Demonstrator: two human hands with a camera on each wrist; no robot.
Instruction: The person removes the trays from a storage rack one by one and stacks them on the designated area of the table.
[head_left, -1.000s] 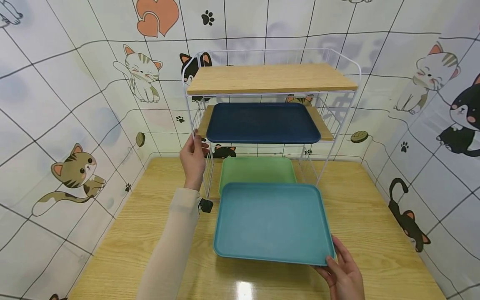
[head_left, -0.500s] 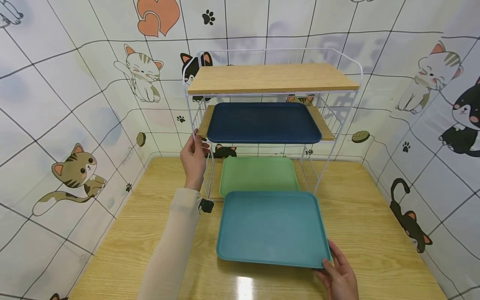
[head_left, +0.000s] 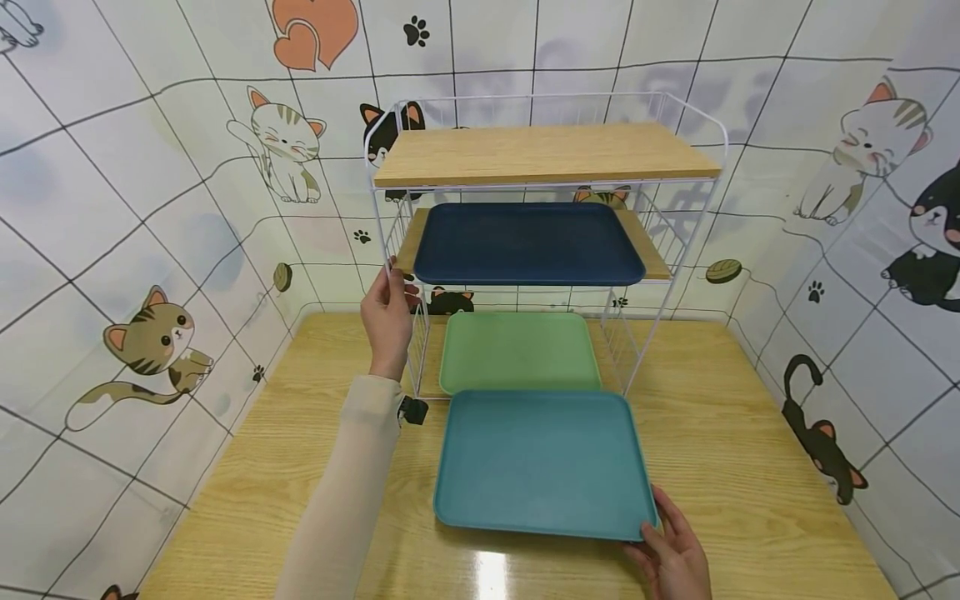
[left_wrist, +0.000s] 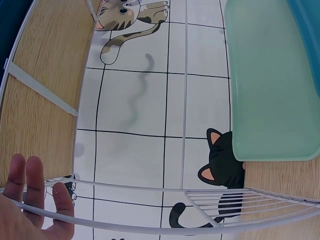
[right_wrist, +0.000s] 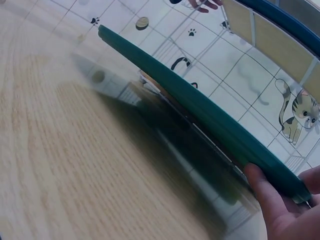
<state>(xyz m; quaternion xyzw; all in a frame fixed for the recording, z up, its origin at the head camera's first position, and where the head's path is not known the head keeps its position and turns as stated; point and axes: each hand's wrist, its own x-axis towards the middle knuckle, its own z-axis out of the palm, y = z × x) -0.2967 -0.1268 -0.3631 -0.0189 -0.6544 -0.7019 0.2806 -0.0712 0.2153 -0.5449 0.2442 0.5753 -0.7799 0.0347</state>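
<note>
My right hand [head_left: 671, 550] pinches the front right corner of a blue-teal tray [head_left: 546, 462], thumb on top and fingers underneath. Seen edge-on in the right wrist view, the tray [right_wrist: 200, 115] hangs above the table over its own dark reflection. With my left hand [head_left: 388, 321] I grip the left front post of a white wire rack [head_left: 637, 358] at middle-shelf height; in the left wrist view fingers [left_wrist: 35, 180] curl over the white wire. A green tray [head_left: 521, 352] lies on the rack's bottom level, just behind the teal one. On the middle shelf sits a navy tray [head_left: 528, 243].
A wooden board [head_left: 547, 154] forms the rack's top shelf. The rack stands toward the back of a glossy wood-grain table [head_left: 750, 467]. Cat-patterned, grid-lined walls [head_left: 180, 225] enclose the left, back and right sides.
The teal tray has come down and toward me in my right hand, and more of the green tray now shows behind it. My left hand stays on the rack post.
</note>
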